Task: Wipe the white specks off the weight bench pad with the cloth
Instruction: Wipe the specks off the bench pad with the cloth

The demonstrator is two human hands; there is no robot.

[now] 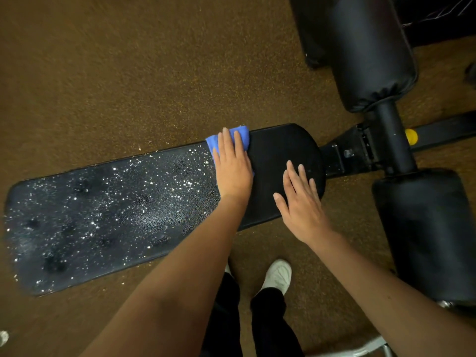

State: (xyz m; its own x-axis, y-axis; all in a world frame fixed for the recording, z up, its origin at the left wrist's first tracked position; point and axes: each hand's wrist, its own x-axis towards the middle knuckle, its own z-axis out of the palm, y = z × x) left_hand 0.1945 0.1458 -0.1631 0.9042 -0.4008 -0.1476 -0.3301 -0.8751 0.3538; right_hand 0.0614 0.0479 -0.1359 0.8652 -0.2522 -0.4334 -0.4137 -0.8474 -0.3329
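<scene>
left hand (233,168) pressing cloth (240,137) flat, fingers straight | right hand (300,202) bracing pad (280,161), fingers spread, holding nothing | risk: specks (144,189) getting swept onto floor (128,73) (or smearing)

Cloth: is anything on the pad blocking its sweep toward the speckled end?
Nothing visible. The left hand presses the blue cloth flat at the specks' edge; the right hand rests on the clean end of the bench pad, behind it.

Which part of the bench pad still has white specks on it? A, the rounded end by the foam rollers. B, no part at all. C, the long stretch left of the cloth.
C: the white specks cover the bench pad left of the blue cloth under the left hand.
</scene>
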